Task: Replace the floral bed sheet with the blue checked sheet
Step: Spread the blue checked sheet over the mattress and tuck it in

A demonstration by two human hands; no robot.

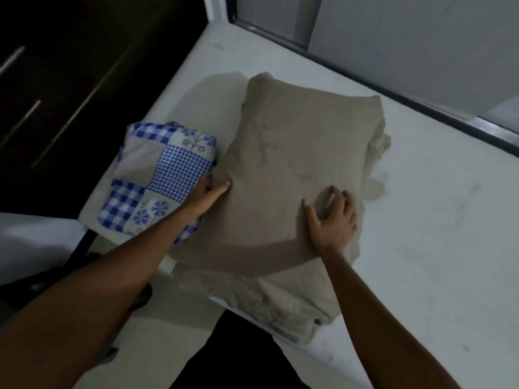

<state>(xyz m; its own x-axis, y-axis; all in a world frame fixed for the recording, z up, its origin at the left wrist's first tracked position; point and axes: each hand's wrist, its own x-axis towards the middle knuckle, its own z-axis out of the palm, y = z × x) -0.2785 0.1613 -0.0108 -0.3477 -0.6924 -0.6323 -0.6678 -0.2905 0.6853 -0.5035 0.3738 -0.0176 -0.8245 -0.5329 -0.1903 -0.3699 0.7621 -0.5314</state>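
Note:
A folded blue checked sheet (157, 178) with blue flower patches lies at the left corner of the bare white mattress (435, 220). Right beside it sits a beige pillow (297, 164) on top of crumpled beige cloth (266, 299). My left hand (209, 192) rests between the checked sheet and the pillow, thumb pressed on the pillow's left edge; its fingers are hidden. My right hand (331, 220) lies on the pillow's near right part, fingers spread and curled into the fabric. No floral sheet shows on the mattress.
A dark wardrobe (70, 80) with long metal handles stands at the left. A sliding door frame (393, 88) runs along the bed's far side. Pale floor (33, 240) shows at the left, below the mattress corner.

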